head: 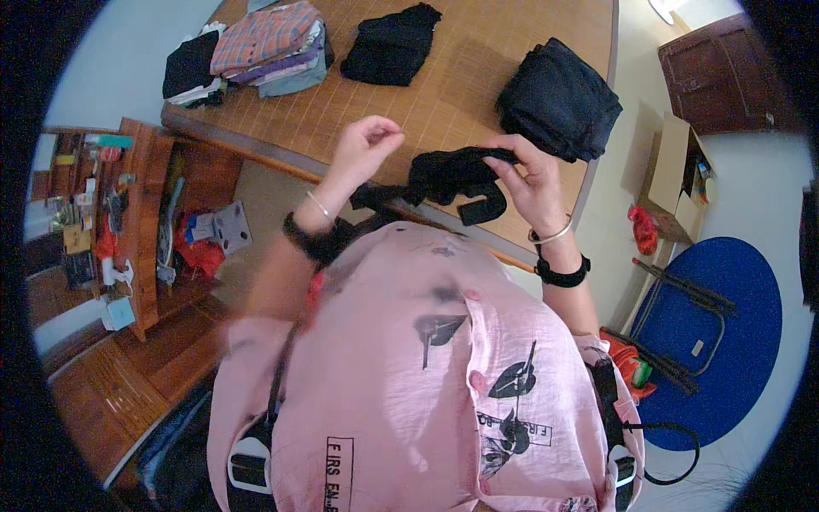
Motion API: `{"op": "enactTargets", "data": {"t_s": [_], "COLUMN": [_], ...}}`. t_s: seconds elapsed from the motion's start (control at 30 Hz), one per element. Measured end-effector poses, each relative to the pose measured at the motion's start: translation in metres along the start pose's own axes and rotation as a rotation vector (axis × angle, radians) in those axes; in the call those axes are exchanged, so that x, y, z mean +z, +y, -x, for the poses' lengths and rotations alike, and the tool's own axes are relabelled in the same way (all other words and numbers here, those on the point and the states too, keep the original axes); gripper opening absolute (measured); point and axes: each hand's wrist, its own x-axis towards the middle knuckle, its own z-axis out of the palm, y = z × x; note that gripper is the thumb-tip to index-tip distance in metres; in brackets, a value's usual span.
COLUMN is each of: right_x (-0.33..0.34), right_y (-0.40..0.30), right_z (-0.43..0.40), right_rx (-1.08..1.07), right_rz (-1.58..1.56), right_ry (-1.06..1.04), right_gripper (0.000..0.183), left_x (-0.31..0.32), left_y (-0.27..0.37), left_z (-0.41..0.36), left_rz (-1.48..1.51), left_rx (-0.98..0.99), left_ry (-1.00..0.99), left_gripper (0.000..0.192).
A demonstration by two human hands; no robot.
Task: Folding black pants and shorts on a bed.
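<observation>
My right hand (532,182) pinches the upper edge of a black cloth garment (448,171) between thumb and fingers. The garment is bunched up at the table's near edge. A band-like end curls down below my right hand, and another part trails over the edge to the left. My left hand (368,146) is raised just left of the garment, apart from it. Its thumb and fingertips are drawn together, with nothing visible between them. Just beyond my right hand lies a folded dark garment pile (556,99) on the wooden table (473,38).
A folded black garment (391,45) lies farther back. Stacked folded clothes (269,48), a plaid shirt on top, stand at the far left. A cluttered wooden shelf (144,224) is at left. At right are a cardboard box (668,169) and a blue round folding table (736,333).
</observation>
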Motion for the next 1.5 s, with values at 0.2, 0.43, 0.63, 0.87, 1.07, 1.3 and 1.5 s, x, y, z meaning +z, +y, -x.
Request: {"op": "enactTargets", "data": {"t_s": [0.2, 0.43, 0.63, 0.87, 1.07, 1.3, 1.5], "right_x": [-0.002, -0.001, 0.000, 0.002, 0.002, -0.007, -0.049], "right_y": [0.000, -0.006, -0.006, -0.008, -0.010, -0.006, -0.003], "right_z": [0.002, -0.001, -0.004, -0.003, 0.000, 0.004, -0.012], "right_rx": [0.050, 0.094, 0.122, 0.135, 0.122, 0.087, 0.073], "right_rz": [-0.008, 0.018, 0.014, -0.141, -0.190, -0.065, 0.097], "right_ry": [0.025, 0.039, 0.046, 0.023, 0.017, 0.052, 0.185], "right_gripper": [0.017, 0.016, 0.015, 0.018, 0.018, 0.016, 0.015], "left_x": [0.041, 0.068, 0.064, 0.067, 0.072, 0.064, -0.010], "left_y": [-0.018, -0.029, -0.004, 0.008, -0.015, -0.034, 0.041], "left_z": [-0.005, -0.011, -0.004, -0.008, -0.007, -0.004, -0.022], "left_rz": [0.199, 0.198, -0.033, -0.129, -0.145, -0.150, -0.285], "left_rx": [-0.019, 0.115, 0.247, 0.224, 0.182, 0.166, 0.352], "left_ry": [-0.333, -0.290, -0.047, 0.098, 0.111, 0.284, 0.306], "left_gripper": [0.059, 0.048, 0.034, 0.021, 0.019, 0.014, 0.013]}}
